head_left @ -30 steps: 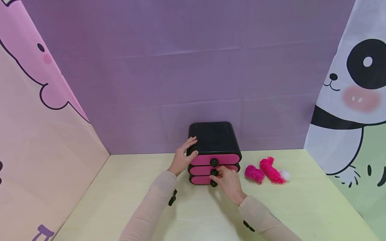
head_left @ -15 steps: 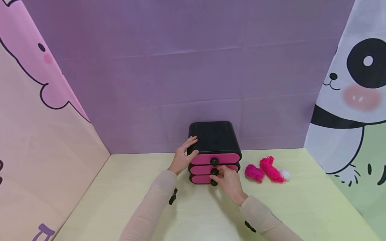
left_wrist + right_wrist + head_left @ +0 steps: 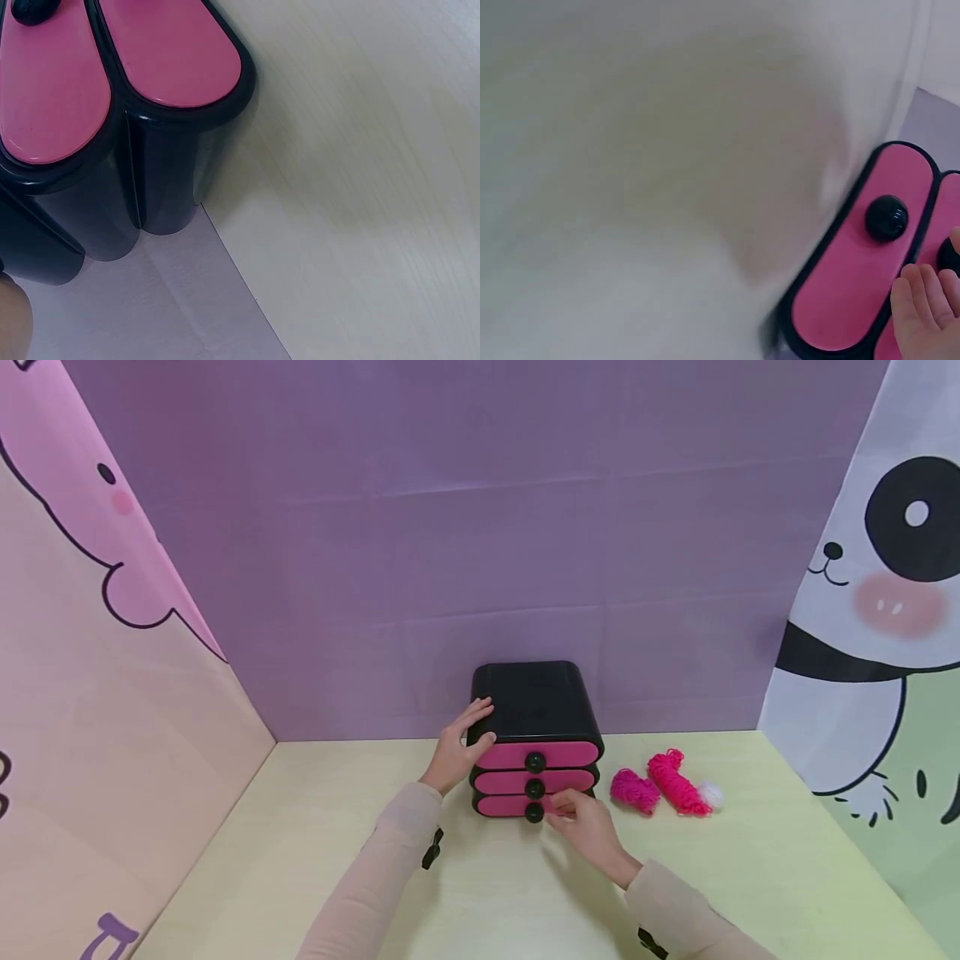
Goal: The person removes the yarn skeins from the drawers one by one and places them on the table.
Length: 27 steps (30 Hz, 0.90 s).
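Observation:
A small black cabinet (image 3: 532, 702) with three pink-fronted drawers stands against the purple backdrop. The drawer fronts look pushed in, each with a round black knob. My left hand (image 3: 456, 752) rests on the cabinet's upper left edge, fingers along the top and thumb at the front. Only a fingertip of it shows in the left wrist view. My right hand (image 3: 585, 827) is just right of the bottom knob (image 3: 534, 812), fingers loosely bent, with nothing seen between them. In the right wrist view its fingers (image 3: 922, 296) lie close to the middle drawer's front.
Right of the cabinet on the pale table (image 3: 337, 860) lie a magenta yarn bundle (image 3: 635, 792), a longer hot-pink yarn bundle (image 3: 678, 783) and a white fluffy ball (image 3: 710, 794). A panda-printed panel (image 3: 862, 693) stands at the right, a pink-cream panel (image 3: 135, 693) at the left.
My right hand has let go of the middle knob and moved down and to the right, beside the bottom knob. The left hand keeps its place on the cabinet.

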Each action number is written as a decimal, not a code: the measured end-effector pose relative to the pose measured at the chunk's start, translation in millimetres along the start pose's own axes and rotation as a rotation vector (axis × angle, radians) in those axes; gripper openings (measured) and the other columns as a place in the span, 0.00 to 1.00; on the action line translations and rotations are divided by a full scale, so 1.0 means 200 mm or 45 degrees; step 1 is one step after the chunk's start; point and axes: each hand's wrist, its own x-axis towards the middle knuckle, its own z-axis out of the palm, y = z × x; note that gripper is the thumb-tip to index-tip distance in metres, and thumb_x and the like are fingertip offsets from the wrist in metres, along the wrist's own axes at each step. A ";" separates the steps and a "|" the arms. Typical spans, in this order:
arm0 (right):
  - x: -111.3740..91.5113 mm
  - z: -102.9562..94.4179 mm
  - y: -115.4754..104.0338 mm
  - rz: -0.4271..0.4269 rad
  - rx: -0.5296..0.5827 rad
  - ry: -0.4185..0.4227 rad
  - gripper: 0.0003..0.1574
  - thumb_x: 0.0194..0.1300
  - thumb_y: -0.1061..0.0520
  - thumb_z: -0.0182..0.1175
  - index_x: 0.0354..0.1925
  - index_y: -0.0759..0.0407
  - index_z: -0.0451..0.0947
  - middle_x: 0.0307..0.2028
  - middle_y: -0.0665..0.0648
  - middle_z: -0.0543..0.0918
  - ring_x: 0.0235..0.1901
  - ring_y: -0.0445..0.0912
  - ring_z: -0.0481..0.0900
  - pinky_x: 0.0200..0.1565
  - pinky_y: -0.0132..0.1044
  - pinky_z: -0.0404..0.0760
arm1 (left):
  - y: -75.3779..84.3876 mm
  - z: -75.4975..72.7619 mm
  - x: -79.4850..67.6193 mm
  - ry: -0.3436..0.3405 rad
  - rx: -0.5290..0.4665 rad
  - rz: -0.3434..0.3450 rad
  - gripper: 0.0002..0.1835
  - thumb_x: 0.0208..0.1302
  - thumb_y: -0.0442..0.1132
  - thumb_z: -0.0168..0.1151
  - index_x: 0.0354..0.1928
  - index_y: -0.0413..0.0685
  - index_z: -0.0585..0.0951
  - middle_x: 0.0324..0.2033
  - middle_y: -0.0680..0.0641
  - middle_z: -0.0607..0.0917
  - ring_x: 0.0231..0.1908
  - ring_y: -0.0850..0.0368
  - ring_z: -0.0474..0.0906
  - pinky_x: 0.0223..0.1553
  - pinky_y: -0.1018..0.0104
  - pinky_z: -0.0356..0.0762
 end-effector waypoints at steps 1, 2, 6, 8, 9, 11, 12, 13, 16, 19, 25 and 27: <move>-0.01 0.00 0.01 -0.007 0.007 -0.019 0.11 0.51 0.62 0.66 0.35 0.62 0.80 0.32 0.54 0.83 0.34 0.47 0.82 0.39 0.38 0.82 | -0.02 0.00 0.01 0.008 -0.003 0.005 0.26 0.62 0.36 0.55 0.62 0.39 0.68 0.67 0.43 0.62 0.70 0.50 0.49 0.67 0.44 0.47; -0.01 0.00 0.02 -0.014 0.013 -0.040 0.11 0.51 0.62 0.66 0.35 0.62 0.79 0.33 0.55 0.83 0.34 0.48 0.82 0.40 0.39 0.82 | -0.04 0.01 0.01 0.015 0.005 0.005 0.25 0.63 0.37 0.55 0.63 0.42 0.68 0.67 0.45 0.63 0.70 0.52 0.49 0.67 0.45 0.47; -0.02 0.01 0.06 -0.050 0.051 -0.132 0.14 0.51 0.63 0.66 0.38 0.66 0.78 0.35 0.59 0.83 0.36 0.51 0.82 0.42 0.41 0.81 | -0.14 0.02 0.04 0.038 0.037 -0.009 0.25 0.63 0.39 0.55 0.63 0.50 0.69 0.67 0.52 0.63 0.70 0.58 0.50 0.68 0.47 0.48; -0.01 0.02 0.09 -0.073 0.069 -0.168 0.15 0.51 0.63 0.66 0.39 0.67 0.78 0.36 0.60 0.83 0.37 0.52 0.82 0.43 0.40 0.81 | -0.17 0.03 0.05 0.053 0.050 -0.013 0.25 0.63 0.40 0.55 0.63 0.53 0.69 0.67 0.55 0.63 0.69 0.60 0.50 0.67 0.47 0.49; -0.01 0.03 0.10 -0.081 0.078 -0.182 0.16 0.51 0.63 0.66 0.40 0.67 0.78 0.37 0.60 0.83 0.38 0.52 0.82 0.43 0.40 0.81 | -0.18 0.03 0.05 0.057 0.046 -0.011 0.25 0.62 0.40 0.55 0.63 0.53 0.69 0.67 0.55 0.63 0.69 0.59 0.50 0.67 0.46 0.49; 0.00 0.04 0.11 -0.097 0.096 -0.198 0.16 0.52 0.63 0.65 0.41 0.66 0.78 0.38 0.60 0.83 0.39 0.53 0.82 0.44 0.41 0.81 | -0.18 0.04 0.04 0.065 0.038 -0.001 0.25 0.62 0.40 0.55 0.63 0.53 0.70 0.67 0.55 0.64 0.69 0.59 0.50 0.67 0.46 0.49; 0.01 0.05 0.11 -0.107 0.098 -0.203 0.16 0.52 0.63 0.65 0.41 0.66 0.78 0.38 0.60 0.83 0.40 0.53 0.82 0.44 0.41 0.81 | -0.18 0.04 0.04 0.069 0.032 -0.004 0.25 0.62 0.41 0.56 0.62 0.54 0.70 0.66 0.57 0.64 0.69 0.61 0.50 0.68 0.47 0.49; 0.01 0.05 0.12 -0.117 0.107 -0.205 0.16 0.52 0.64 0.65 0.42 0.66 0.78 0.38 0.60 0.83 0.40 0.53 0.82 0.44 0.42 0.81 | -0.18 0.04 0.05 0.067 0.030 0.005 0.25 0.62 0.41 0.56 0.62 0.54 0.70 0.66 0.56 0.64 0.69 0.61 0.50 0.68 0.47 0.49; 0.03 0.06 0.13 -0.162 0.109 -0.197 0.17 0.51 0.65 0.65 0.42 0.67 0.78 0.37 0.61 0.84 0.39 0.54 0.82 0.42 0.41 0.81 | -0.18 0.05 0.05 0.060 0.020 0.010 0.25 0.62 0.41 0.56 0.62 0.53 0.70 0.66 0.57 0.64 0.69 0.62 0.51 0.68 0.49 0.48; 0.04 0.07 0.13 -0.177 0.101 -0.180 0.17 0.50 0.66 0.65 0.41 0.68 0.78 0.35 0.62 0.84 0.37 0.53 0.83 0.40 0.38 0.82 | -0.18 0.05 0.05 0.057 0.010 -0.002 0.24 0.62 0.41 0.56 0.62 0.54 0.70 0.66 0.57 0.64 0.69 0.63 0.50 0.68 0.49 0.48; 0.05 0.10 0.10 -0.106 0.039 -0.122 0.15 0.48 0.65 0.67 0.38 0.67 0.79 0.33 0.59 0.84 0.34 0.50 0.82 0.38 0.37 0.82 | -0.19 0.04 0.05 0.047 0.008 -0.007 0.24 0.63 0.40 0.55 0.63 0.52 0.69 0.67 0.54 0.62 0.69 0.61 0.49 0.69 0.49 0.46; 0.05 0.11 0.10 -0.068 0.001 -0.094 0.15 0.47 0.63 0.68 0.37 0.65 0.80 0.32 0.57 0.84 0.33 0.48 0.82 0.36 0.35 0.81 | -0.19 0.04 0.05 0.044 0.002 0.010 0.24 0.63 0.40 0.55 0.62 0.51 0.70 0.67 0.52 0.63 0.70 0.59 0.49 0.69 0.48 0.46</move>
